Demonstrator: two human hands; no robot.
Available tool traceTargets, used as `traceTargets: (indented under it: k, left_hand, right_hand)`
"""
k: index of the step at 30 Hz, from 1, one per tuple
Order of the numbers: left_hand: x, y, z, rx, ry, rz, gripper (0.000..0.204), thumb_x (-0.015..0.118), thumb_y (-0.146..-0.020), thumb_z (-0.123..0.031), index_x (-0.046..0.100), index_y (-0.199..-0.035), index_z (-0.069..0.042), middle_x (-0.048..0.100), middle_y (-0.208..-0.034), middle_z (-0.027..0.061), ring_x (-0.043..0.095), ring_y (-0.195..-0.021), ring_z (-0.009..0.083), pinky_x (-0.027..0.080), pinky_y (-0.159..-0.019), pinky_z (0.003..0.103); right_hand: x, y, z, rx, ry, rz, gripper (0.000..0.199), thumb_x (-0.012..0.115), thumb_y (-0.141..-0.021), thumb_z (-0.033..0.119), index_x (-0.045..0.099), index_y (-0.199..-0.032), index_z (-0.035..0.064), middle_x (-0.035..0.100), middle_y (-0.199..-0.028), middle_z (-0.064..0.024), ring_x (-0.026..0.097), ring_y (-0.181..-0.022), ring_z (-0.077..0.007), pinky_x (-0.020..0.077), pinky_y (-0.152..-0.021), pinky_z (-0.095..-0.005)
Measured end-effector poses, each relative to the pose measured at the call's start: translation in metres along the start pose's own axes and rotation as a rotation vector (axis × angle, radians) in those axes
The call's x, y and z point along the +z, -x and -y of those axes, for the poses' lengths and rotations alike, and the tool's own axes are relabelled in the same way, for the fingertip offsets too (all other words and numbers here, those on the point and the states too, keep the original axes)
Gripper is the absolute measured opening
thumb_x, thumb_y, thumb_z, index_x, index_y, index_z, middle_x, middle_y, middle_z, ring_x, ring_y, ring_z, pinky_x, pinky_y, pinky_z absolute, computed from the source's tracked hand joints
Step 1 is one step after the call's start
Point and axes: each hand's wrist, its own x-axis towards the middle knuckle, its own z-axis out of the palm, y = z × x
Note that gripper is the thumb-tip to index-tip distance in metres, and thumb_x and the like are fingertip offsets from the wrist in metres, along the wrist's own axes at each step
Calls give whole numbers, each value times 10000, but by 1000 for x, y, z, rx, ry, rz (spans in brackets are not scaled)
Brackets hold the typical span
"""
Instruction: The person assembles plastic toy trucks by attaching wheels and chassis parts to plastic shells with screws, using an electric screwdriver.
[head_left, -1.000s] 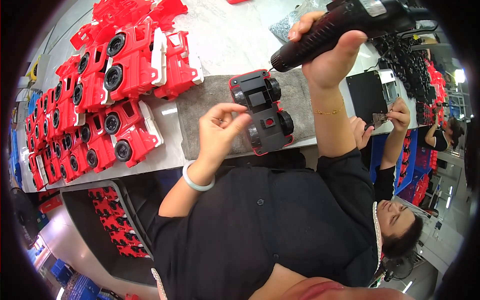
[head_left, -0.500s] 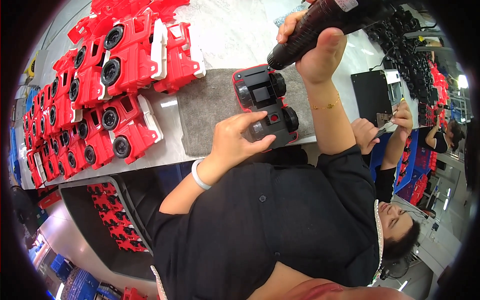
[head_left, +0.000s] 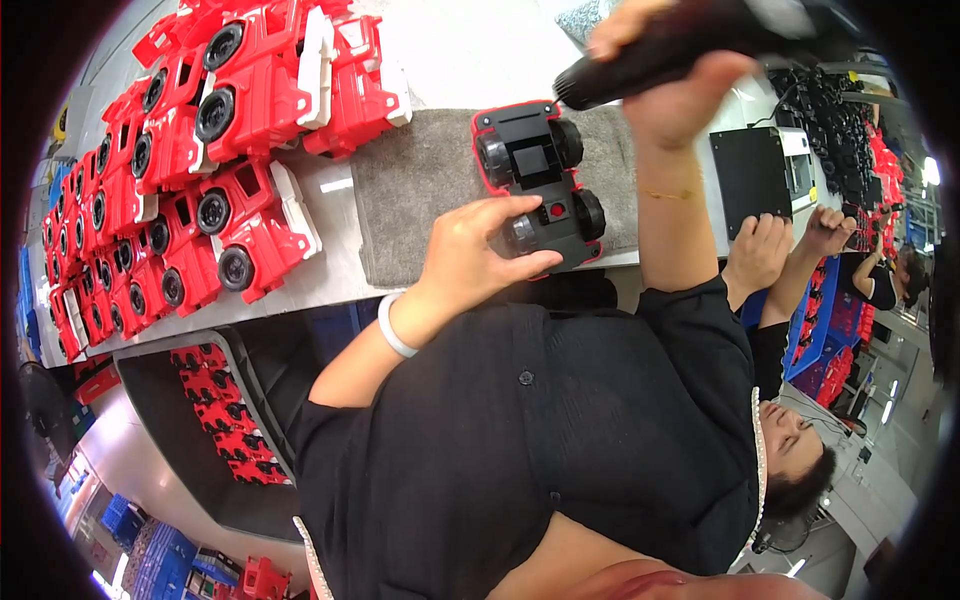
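I view, from above, a red toy truck [head_left: 540,180] lying underside up on a grey mat [head_left: 410,190] on the surface [head_left: 470,55]. My left hand [head_left: 465,255] reaches its near left wheel [head_left: 521,236], thumb and index fingers set wide apart about it. My right hand [head_left: 668,112], motion-blurred, has its fingers wrapped round a black power screwdriver [head_left: 650,62], the tip near the truck's far corner; contact I cannot tell. More red trucks [head_left: 245,125] stand at left.
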Motion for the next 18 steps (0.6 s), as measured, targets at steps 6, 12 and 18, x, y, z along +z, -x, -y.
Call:
traceTargets:
  k: [6, 12, 18]
  left_hand:
    - [-26, -4, 13, -263, 1382, 215, 646, 315, -865, -497, 444, -1162, 62, 573, -862, 99, 553, -755, 195, 421, -671, 254]
    - [-39, -13, -26, -532, 1704, 144, 795, 158, -846, -609, 281, -1295, 35, 330, -1284, 279, 359, -1195, 342, 300, -996, 380]
    - [-35, -11, -31, -573, 1732, 169, 798, 166, -840, -620, 270, -1307, 19, 343, -1288, 250, 404, -1154, 307, 307, -986, 375]
  right_hand:
    - [-52, 7, 29, -12, -511, 149, 879, 515, -571, 768, 446, -1062, 42, 500, -690, -33, 485, -609, -149, 393, -618, -294]
    - [-8, 51, 47, 10, -627, 53, 871, 501, -611, 749, 394, -1210, 127, 458, -715, 3, 443, -579, -91, 355, -566, -243]
    - [-2, 56, 40, 4, -593, 60, 897, 426, -637, 771, 350, -1265, 134, 458, -736, -25, 441, -593, -122, 354, -587, -278]
